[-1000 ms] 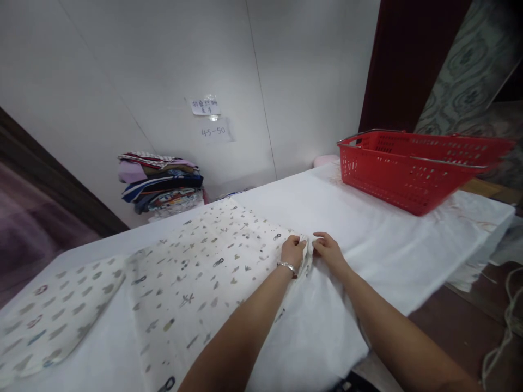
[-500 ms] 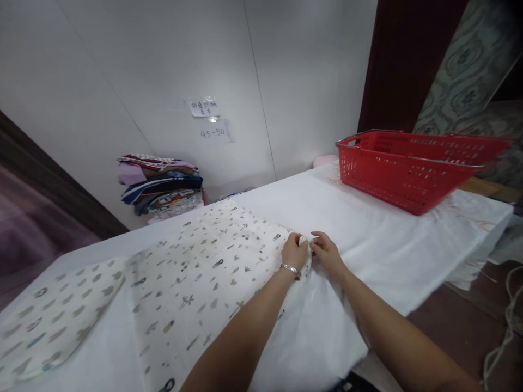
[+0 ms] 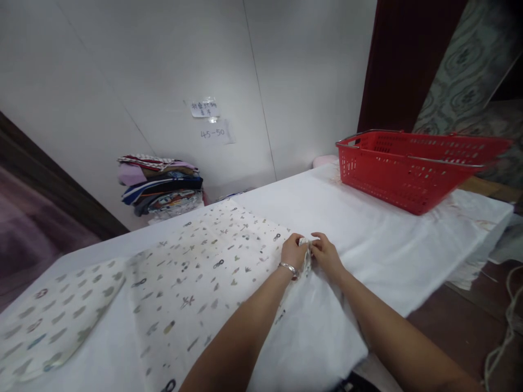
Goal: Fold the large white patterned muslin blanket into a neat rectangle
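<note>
A white cloth printed with small grey and green plant shapes (image 3: 216, 261) lies spread over the table. Its right edge is bunched up between my two hands. My left hand (image 3: 293, 251), with a silver bracelet at the wrist, is closed on that gathered edge. Close beside it, my right hand (image 3: 326, 255) pinches the same edge between thumb and fingers. What lies under the fingertips is partly hidden. To the far left rests a second white cloth, folded, with larger grey-green cloud-like shapes (image 3: 57, 318).
A red plastic basket (image 3: 400, 174) with metal handles stands on the white-covered table (image 3: 310, 196) at the back right. Folded clothes (image 3: 161, 185) are stacked beyond the back edge by the wall. Paper notes (image 3: 212, 130) are taped there. A pale cord (image 3: 506, 332) hangs at right.
Both hands stay at the bunched edge, with only a slight shift of the left hand and its wrist to the left. The cloths and basket have not moved.
</note>
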Demonstrator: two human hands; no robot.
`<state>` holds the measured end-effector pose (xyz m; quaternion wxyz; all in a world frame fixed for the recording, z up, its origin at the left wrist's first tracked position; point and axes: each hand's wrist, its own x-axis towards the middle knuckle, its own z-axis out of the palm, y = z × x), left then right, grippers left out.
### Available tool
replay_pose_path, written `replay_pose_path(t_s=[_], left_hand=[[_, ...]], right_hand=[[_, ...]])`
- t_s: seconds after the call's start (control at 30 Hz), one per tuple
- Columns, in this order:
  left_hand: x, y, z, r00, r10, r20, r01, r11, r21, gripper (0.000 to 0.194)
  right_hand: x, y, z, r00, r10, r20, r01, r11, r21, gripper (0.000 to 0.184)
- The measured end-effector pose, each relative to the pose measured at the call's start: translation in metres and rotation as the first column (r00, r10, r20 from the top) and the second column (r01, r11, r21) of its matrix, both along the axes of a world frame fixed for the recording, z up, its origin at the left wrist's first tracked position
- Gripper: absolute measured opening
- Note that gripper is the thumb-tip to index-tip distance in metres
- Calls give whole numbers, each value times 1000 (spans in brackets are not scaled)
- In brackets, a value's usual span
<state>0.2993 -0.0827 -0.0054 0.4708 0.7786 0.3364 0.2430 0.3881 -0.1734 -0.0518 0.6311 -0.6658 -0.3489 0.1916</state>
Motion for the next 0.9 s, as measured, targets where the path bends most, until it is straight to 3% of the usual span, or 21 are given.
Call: replay_pose_path(t_s=[0.2,0.3,0.43,0.57,0.67,0.9], left_hand=[[2,1,-4,999,-54,-7,54,998,35,11],[2,4,-5,997,-81,-12,82,996,32,15],[-1,6,1,995,-90,-40,91,996,10,19],[-5,5,16,996,0,-88,20,972,232,23],[-3,-1,23,995,-16,-100,51,931,361,26],[2,-15,13,981,-70,-183,139,905,402,34]], right_hand=[[-5,-2,7,997,68,-34,-66,996,65,54],[-3,0,5,997,18,-77,-13,998,62,61],[1,3,3,982,-55,-182,68,995,68,55],[0,3,11,964,-73,-256,104,989,109,55],[-3,2,16,963,-41,-266,83,985,149,54],[-4,-1,20,956,12,-294,49,979,199,57]])
